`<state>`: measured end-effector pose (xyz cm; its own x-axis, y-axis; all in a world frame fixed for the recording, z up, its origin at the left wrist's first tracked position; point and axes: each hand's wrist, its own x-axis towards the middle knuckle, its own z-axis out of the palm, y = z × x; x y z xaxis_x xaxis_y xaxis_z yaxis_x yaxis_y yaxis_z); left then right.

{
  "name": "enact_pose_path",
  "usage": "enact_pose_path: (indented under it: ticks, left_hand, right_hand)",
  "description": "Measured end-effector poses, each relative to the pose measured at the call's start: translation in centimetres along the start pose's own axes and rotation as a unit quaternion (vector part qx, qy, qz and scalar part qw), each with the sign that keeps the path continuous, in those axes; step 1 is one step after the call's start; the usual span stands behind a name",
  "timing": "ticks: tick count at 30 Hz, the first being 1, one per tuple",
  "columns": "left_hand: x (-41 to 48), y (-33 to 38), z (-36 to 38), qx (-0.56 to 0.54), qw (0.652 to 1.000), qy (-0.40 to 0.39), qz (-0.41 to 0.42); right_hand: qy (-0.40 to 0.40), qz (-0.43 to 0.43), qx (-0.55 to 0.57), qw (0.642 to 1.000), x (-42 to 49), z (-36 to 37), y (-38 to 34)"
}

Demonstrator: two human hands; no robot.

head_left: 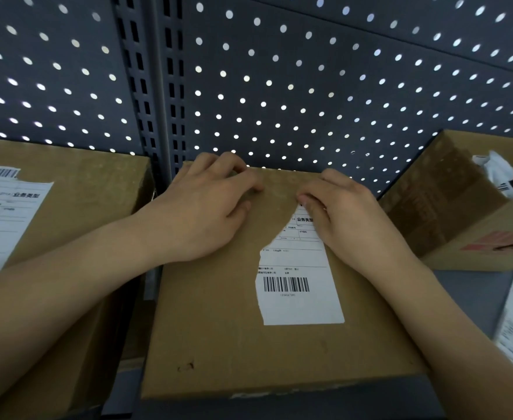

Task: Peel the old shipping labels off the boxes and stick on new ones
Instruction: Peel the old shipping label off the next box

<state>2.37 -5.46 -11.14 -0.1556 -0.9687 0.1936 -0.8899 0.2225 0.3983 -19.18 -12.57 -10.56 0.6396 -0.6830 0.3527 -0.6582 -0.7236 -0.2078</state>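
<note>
box [219,344] in the middle, before pegboard [309,86], with torn label [297,268] stuck on its top, right of centre. left hand [200,207] laid on box top near far edge, fingers bent, gripping nothing. right hand [346,219] at label's upper tip, thumb and forefinger pinching it. left box [97,183] just beside, open box [449,207] at right

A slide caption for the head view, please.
Left hand rests on the box; right hand pinches the torn label.
</note>
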Motion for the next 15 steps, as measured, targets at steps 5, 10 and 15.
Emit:
enact_pose_path:
  ticks: [5,10,15]
  left_hand:
    - [-0.08,-0.04,-0.09,-0.002,1.000,-0.001,-0.001]
    - [-0.01,-0.16,0.02,-0.004,1.000,0.003,0.003]
    - [-0.04,-0.11,-0.01,-0.003,1.000,0.000,0.002]
  right_hand:
    - [-0.013,0.005,-0.031,0.999,0.73,0.41,-0.09]
    - [-0.019,0.020,-0.031,0.999,0.33,0.42,-0.15]
    - [-0.002,0.036,0.016,0.999,-0.10,0.03,-0.16]
